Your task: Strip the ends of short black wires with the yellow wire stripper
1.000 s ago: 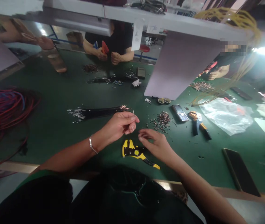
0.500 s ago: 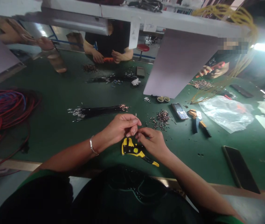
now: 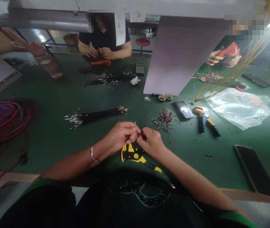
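Pinching your fingertips together above the green felt-covered table (image 3: 54,133), your left hand (image 3: 122,134) and right hand (image 3: 150,141) meet tip to tip, closed on something too small to make out. Just below them lies the yellow-and-black wire stripper (image 3: 137,155), untouched. Beyond your hands sit the loose heap of small metal terminals (image 3: 163,118) and, further left, the bundle of black wires with bare metal ends (image 3: 97,114). A silver keypad phone (image 3: 184,109), orange-handled pliers (image 3: 204,119) and a clear plastic bag (image 3: 239,106) lie to the right, well apart; a dark slab phone (image 3: 255,171) rests nearer the table's edge. Red cable coils (image 3: 2,126) lie far left.
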